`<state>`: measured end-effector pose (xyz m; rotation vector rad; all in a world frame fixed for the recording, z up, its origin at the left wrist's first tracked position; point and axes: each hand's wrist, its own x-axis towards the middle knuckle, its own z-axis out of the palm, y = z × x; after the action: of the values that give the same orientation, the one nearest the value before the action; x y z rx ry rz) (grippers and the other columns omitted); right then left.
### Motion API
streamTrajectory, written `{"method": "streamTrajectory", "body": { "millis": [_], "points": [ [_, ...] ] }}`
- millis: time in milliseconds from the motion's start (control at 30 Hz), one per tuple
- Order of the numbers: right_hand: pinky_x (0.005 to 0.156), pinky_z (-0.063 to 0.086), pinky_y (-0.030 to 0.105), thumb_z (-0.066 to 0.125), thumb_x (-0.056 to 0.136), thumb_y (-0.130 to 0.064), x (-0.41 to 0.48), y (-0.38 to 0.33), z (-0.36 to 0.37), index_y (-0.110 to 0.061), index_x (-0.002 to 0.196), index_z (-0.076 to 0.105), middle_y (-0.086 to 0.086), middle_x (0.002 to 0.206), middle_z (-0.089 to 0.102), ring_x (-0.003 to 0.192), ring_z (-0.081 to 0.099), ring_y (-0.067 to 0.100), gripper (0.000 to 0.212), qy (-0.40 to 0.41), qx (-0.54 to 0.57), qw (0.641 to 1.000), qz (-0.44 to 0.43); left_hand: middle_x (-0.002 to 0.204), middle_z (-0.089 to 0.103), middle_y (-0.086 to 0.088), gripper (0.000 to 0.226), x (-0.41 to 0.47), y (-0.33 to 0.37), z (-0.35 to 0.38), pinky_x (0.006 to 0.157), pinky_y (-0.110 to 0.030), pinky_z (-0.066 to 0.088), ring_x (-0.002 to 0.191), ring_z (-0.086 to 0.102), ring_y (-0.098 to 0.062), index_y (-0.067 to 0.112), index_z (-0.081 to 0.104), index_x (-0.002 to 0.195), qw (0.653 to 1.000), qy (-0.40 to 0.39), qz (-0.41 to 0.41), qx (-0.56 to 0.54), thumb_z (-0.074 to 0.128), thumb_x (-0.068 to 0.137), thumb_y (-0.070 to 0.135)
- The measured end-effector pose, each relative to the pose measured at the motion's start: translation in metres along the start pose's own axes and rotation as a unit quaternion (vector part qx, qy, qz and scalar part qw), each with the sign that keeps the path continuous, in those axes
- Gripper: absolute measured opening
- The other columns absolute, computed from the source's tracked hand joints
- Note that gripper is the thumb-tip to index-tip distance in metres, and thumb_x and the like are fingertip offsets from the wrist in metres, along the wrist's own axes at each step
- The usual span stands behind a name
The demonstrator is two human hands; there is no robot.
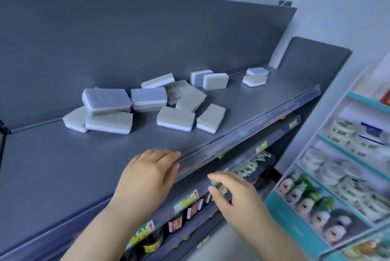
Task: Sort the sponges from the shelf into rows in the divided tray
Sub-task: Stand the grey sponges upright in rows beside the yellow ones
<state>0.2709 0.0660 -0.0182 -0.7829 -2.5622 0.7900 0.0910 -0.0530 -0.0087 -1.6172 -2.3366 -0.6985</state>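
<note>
The sponges (147, 102) lie scattered toward the back of the grey shelf (63, 165), some piled on one another at the left, a few loose in the middle and a pair stacked off at the far right. The left hand (147, 174) rests on the shelf's clear front lip (242, 132), fingers out and relaxed, gripping nothing. The right hand (236, 195) hangs lower, before the price tags (185, 200) and dark bottles (175, 222) of the level beneath, fingers loosely bent and empty.
</note>
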Motion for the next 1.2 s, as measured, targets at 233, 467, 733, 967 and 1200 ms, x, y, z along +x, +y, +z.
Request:
{"method": "streamTrajectory", "body": {
  "millis": [233, 467, 733, 967, 1200],
  "points": [
    [0.096, 0.033, 0.009, 0.055, 0.089, -0.033, 0.097, 0.037, -0.049, -0.034, 0.117, 0.06, -0.029, 0.115, 0.052, 0.114, 0.046, -0.008, 0.028, 0.007, -0.039, 0.998, -0.039, 0.099, 0.07, 0.004, 0.039, 0.08, -0.015, 0.027, 0.072, -0.035, 0.054, 0.089, 0.066, -0.024, 0.019, 0.073, 0.1, 1.0, 0.002, -0.017, 0.022, 0.041, 0.085, 0.036],
    [0.095, 0.031, 0.005, 0.059, 0.087, -0.03, 0.165, 0.072, -0.051, -0.03, 0.111, 0.064, -0.03, 0.115, 0.051, 0.115, 0.043, -0.009, 0.025, 0.03, 0.011, 0.997, -0.069, 0.093, 0.07, 0.003, 0.044, 0.131, -0.015, 0.062, 0.062, -0.033, 0.054, 0.08, 0.068, -0.023, 0.019, 0.074, 0.09, 0.997, -0.014, -0.016, 0.072, 0.091, 0.049, 0.02],
    [0.105, 0.001, 0.008, 0.056, 0.087, -0.045, 0.247, 0.093, -0.059, -0.039, 0.137, 0.036, -0.03, 0.142, 0.025, 0.134, 0.006, -0.012, 0.054, -0.192, -0.068, 0.953, -0.223, 0.108, 0.066, -0.006, 0.062, 0.151, -0.015, 0.092, 0.065, -0.039, 0.055, 0.088, 0.065, -0.03, 0.015, 0.071, 0.105, 0.986, -0.017, -0.102, 0.131, 0.089, 0.046, 0.01],
    [0.102, 0.017, 0.025, 0.051, 0.081, -0.061, 0.296, 0.121, -0.083, -0.04, 0.14, 0.027, -0.025, 0.14, 0.03, 0.128, 0.02, 0.003, 0.067, -0.224, -0.161, 0.909, -0.312, 0.094, 0.063, 0.0, 0.076, 0.18, 0.018, 0.11, 0.059, -0.037, 0.052, 0.082, 0.043, -0.023, 0.014, 0.069, 0.109, 0.964, -0.021, -0.202, 0.172, 0.093, 0.039, 0.034],
    [0.095, 0.024, 0.026, 0.048, 0.069, -0.076, 0.318, 0.146, -0.093, -0.031, 0.116, 0.05, -0.013, 0.107, 0.037, 0.106, 0.028, 0.012, 0.065, -0.236, -0.169, 0.907, -0.305, 0.102, 0.06, -0.007, 0.071, 0.201, 0.041, 0.132, 0.067, -0.043, 0.05, 0.089, 0.058, -0.03, 0.026, 0.063, 0.109, 0.927, -0.023, -0.288, 0.239, 0.076, 0.049, 0.06]
  ]
}}
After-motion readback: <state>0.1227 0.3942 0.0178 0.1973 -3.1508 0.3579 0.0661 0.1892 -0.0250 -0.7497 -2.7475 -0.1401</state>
